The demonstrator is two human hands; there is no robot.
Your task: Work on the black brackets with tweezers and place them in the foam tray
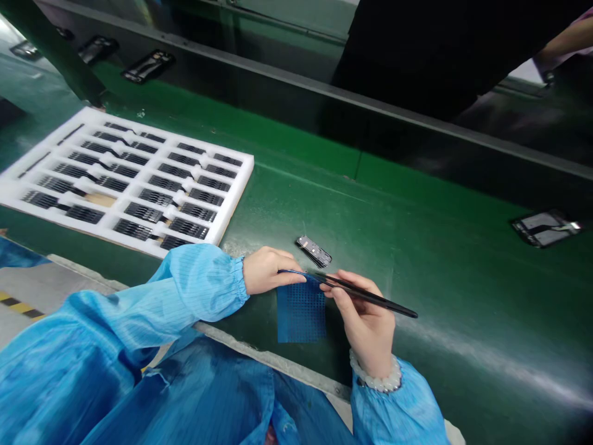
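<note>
My left hand (266, 270) is closed at the upper edge of a blue sheet (301, 312) dotted with rows of small marks, pinching that edge so it bends up. In my right hand (365, 315) is a pair of black tweezers (382, 301), its tips at the sheet's upper right edge near my left fingertips. Whether the tips grip one of the small pieces is too small to tell. Just beyond both hands lies a small stack of dark circuit boards (314, 250) on the green bench.
A white foam tray (234, 207) with several slots of dark flat parts stands at the left. Phone frames (148, 66) lie on the dark conveyor beyond, another phone frame (546, 227) at the right. A person's arm (567, 43) shows at the upper right.
</note>
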